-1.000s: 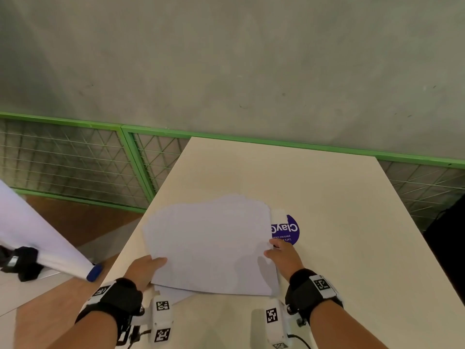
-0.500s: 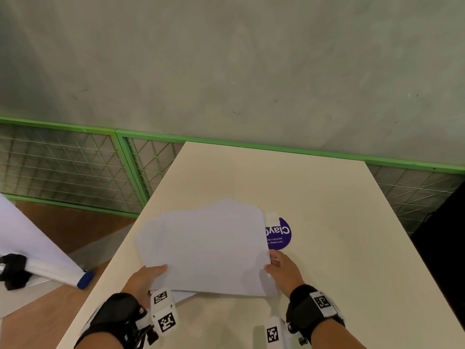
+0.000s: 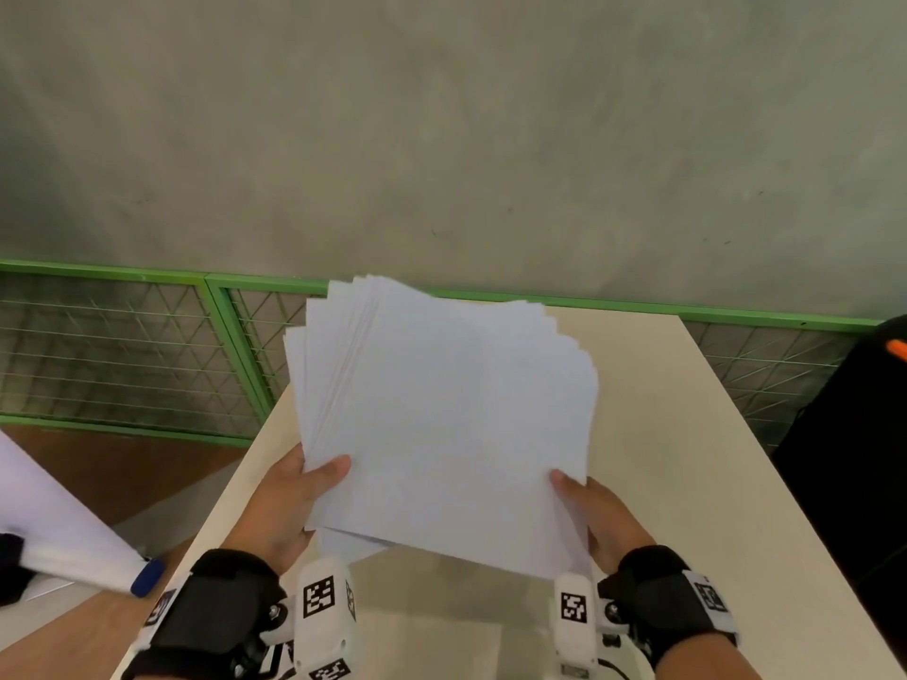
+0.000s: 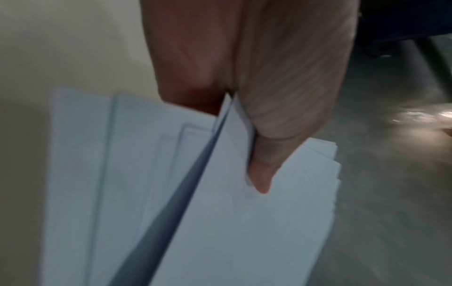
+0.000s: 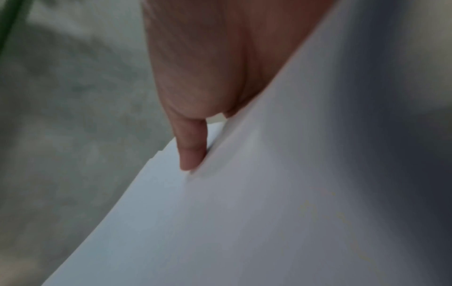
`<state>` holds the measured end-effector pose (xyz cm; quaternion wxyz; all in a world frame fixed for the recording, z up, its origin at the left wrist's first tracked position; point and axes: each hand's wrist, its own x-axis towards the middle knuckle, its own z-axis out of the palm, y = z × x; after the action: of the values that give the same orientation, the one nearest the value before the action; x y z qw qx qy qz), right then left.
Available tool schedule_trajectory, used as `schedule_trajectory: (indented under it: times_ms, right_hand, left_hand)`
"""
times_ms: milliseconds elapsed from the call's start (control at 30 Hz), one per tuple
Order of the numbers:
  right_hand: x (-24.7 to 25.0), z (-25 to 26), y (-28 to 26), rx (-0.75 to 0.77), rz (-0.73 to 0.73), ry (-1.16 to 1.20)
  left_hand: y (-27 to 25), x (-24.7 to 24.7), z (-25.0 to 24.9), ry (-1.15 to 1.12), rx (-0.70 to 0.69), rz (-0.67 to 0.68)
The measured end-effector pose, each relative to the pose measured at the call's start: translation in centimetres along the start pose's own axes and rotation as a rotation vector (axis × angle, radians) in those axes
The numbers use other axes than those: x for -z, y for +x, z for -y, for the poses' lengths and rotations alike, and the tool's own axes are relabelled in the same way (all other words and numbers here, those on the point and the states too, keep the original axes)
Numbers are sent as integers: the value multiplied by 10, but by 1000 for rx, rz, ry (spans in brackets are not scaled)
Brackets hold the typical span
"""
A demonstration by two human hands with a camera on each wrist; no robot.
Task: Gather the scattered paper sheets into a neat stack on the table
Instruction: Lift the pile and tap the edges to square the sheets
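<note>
A loose bundle of white paper sheets [image 3: 441,414] is held up off the beige table [image 3: 677,458], tilted toward me, its far edges fanned and uneven. My left hand [image 3: 294,488] grips the bundle's near left edge, thumb on top and fingers underneath. My right hand [image 3: 589,512] pinches the near right edge the same way. In the left wrist view the thumb [image 4: 261,174] presses on the top sheet [image 4: 244,222], with the lower sheets staggered to the left. The right wrist view shows one finger [image 5: 190,149] against the curved paper [image 5: 244,222].
A green-framed wire mesh fence [image 3: 122,355] runs behind the table below a grey concrete wall. A white sheet-like object with a blue tip [image 3: 147,576] lies at the lower left. A dark object [image 3: 854,458] stands at the right edge.
The sheets lay flat on the table with both hands at their near edge; now both hands have lifted the whole bundle up, hiding the purple sticker on the table.
</note>
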<state>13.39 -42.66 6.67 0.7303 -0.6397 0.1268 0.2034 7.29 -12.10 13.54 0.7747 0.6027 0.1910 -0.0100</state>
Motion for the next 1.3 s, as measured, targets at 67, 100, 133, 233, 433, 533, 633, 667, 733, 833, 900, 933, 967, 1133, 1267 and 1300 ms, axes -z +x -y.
schedule_trajectory:
  times_ms: [67,100,133,233,433,533,633,667,733,833,900,933,967,1133,1267,1300]
  right_hand:
    - [8,16,-10,112,47,143]
    - [11,24,-15,167,69,193]
    - [14,32,-20,223,86,228]
    - [18,50,-33,392,26,235]
    - [24,63,-49,573,-127,134]
    - [25,56,-56,583,-203,98]
    - [23,49,-64,591,-249,49]
    - [23,45,-65,589,-245,32]
    - [21,40,-66,580,-254,5]
    - [21,35,-66,576,-276,-4]
    - [21,34,-66,561,-277,33]
    - [21,34,-67,550,-275,52]
    - [22,34,-67,540,-274,65]
    - [19,26,-59,491,-259,-98]
    - [18,21,-53,439,-350,-111]
    - [17,22,-54,431,-372,-96]
  left_hand:
    - [1,-7,-9,13,-54,34]
    - [3,-10,-12,25,-85,35]
    - [5,-13,-15,37,-114,41]
    - [7,-23,-24,89,-196,77]
    - [6,-37,-25,333,-348,-33]
    - [-7,-49,-22,351,-387,-64]
    - [-19,-59,-18,354,-402,-68]
    - [-21,-61,-16,355,-405,-69]
    - [-19,-60,-11,326,-395,-63]
    - [-12,-55,-2,307,-365,-52]
    - [-9,-52,1,334,-353,-53]
    - [-8,-52,1,362,-354,-64]
    - [-6,-51,3,371,-354,-63]
    - [1,-49,13,277,-258,-10]
    - [10,-50,20,249,-230,-109]
    - [10,-50,20,263,-244,-119]
